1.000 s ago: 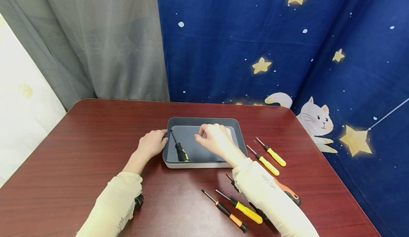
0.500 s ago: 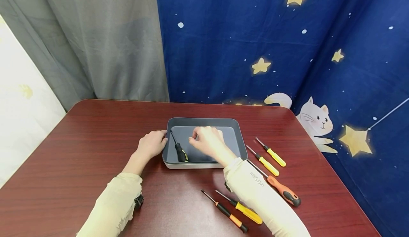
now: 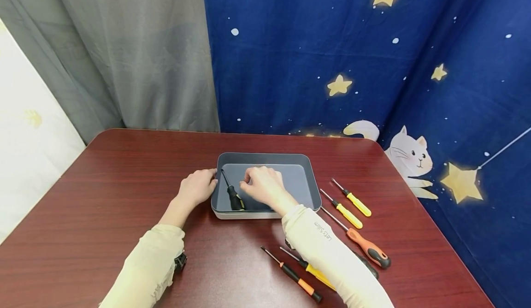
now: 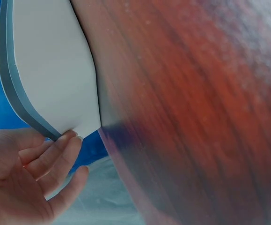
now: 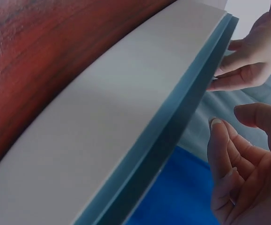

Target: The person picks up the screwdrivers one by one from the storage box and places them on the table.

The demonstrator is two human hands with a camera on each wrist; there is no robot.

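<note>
A shallow rectangular box [image 3: 307,179], grey inside and white outside, stands on the table. My left hand [image 3: 197,186] grips its left edge; in the left wrist view, fingertips press the white outer wall beside the rim. Inside the box at the left lies a black screwdriver [image 3: 234,197] with yellow marks on its handle. My right hand [image 3: 264,186] hovers over the box, just right of that screwdriver. Its fingers [image 5: 219,145] are loosely bent, thumb apart from them, with nothing seen between.
On the wooden table [image 3: 124,174], two yellow screwdrivers [image 3: 350,216] and an orange one [image 3: 367,248] lie right of the box. Nearer are a black-and-orange screwdriver [image 3: 296,278] and a yellow one [image 3: 319,278], partly behind my right sleeve [image 3: 332,252]; a dark handle [image 3: 368,266] shows beyond it.
My right hand has moved left and slightly nearer over the box, towards the black screwdriver. My left hand has stayed at the box edge. The orange screwdriver has come out from behind my sleeve.
</note>
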